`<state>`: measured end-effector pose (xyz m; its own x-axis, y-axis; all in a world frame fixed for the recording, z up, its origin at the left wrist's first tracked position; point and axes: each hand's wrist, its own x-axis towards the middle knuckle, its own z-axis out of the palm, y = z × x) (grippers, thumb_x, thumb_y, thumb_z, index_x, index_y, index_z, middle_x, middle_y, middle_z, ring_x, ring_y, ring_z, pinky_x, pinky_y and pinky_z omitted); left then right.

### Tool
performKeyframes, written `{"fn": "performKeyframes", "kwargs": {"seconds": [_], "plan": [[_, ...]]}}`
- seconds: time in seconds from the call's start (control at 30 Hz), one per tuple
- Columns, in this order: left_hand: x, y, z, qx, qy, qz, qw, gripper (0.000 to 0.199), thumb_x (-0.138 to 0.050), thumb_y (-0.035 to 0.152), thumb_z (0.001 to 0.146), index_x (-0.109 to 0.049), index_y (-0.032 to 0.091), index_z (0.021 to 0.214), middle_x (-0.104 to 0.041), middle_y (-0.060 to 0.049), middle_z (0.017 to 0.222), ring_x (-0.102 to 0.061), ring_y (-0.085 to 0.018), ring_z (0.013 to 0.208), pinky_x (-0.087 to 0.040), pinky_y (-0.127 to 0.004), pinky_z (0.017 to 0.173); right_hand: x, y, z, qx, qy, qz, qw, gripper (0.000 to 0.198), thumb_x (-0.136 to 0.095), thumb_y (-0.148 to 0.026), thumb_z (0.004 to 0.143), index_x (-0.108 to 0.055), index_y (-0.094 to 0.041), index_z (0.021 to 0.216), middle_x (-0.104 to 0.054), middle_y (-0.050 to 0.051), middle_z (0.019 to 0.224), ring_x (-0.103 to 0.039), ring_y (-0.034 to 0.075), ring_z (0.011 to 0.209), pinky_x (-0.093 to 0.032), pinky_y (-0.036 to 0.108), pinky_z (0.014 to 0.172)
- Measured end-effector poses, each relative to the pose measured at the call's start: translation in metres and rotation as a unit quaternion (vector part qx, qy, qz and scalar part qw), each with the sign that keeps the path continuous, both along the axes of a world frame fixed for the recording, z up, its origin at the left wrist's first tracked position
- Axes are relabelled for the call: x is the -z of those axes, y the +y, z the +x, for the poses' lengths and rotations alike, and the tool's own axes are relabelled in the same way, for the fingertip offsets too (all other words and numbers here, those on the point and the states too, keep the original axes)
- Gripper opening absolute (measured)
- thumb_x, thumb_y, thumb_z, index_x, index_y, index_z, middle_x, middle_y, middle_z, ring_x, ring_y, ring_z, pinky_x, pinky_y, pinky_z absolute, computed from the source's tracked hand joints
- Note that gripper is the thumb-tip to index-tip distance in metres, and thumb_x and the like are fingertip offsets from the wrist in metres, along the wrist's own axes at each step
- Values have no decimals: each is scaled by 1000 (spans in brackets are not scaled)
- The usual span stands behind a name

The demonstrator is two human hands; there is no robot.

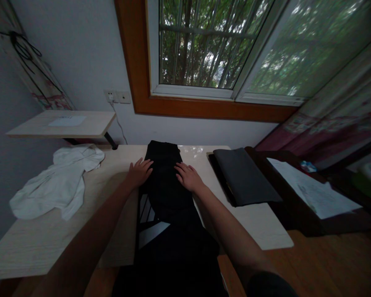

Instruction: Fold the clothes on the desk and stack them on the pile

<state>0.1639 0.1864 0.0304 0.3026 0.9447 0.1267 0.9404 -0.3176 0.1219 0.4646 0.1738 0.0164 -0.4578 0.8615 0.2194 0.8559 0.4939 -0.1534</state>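
A long black garment (pixel 163 185), shaped like a pair of trousers, lies lengthwise over the desk, its far end close to the wall. Its near part hangs toward my body and merges with my dark clothing. My left hand (pixel 140 172) rests flat at the garment's left edge, fingers spread and fingertips on the cloth. On the opposite edge, my right hand (pixel 189 176) lies palm down with its fingers stretched over the fabric. Neither hand grips anything. A crumpled white garment (pixel 62 177) lies on the desk to the left.
A small raised shelf (pixel 95 123) with a paper on it stands at the back left of the wooden desk (pixel 117 214). To the right lies a dark grey folded item (pixel 247 177). Beyond it, papers (pixel 312 189) sit on dark furniture. A window (pixel 210 53) is ahead.
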Motion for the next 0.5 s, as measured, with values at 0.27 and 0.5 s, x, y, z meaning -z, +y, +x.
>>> {"fn": "performKeyframes", "kwargs": {"seconds": [0.27,0.5], "plan": [[14,-66,-2,47,-18,33,998,45,-38,41,105,-58,29,144,-51,-4,157,-36,-34,150,-29,-64,121,11,-29,14,-6,40,-16,999,47,-49,-36,105,-53,-22,149,-43,9,162,-35,31,152,-31,54,124],[28,-105,-19,49,-16,31,998,48,-36,44,106,-51,29,149,-46,-4,161,-33,-29,153,-26,-62,124,7,-79,38,-27,66,-29,997,44,-50,-36,105,-54,-25,148,-47,8,159,-35,29,152,-32,54,125]]}}
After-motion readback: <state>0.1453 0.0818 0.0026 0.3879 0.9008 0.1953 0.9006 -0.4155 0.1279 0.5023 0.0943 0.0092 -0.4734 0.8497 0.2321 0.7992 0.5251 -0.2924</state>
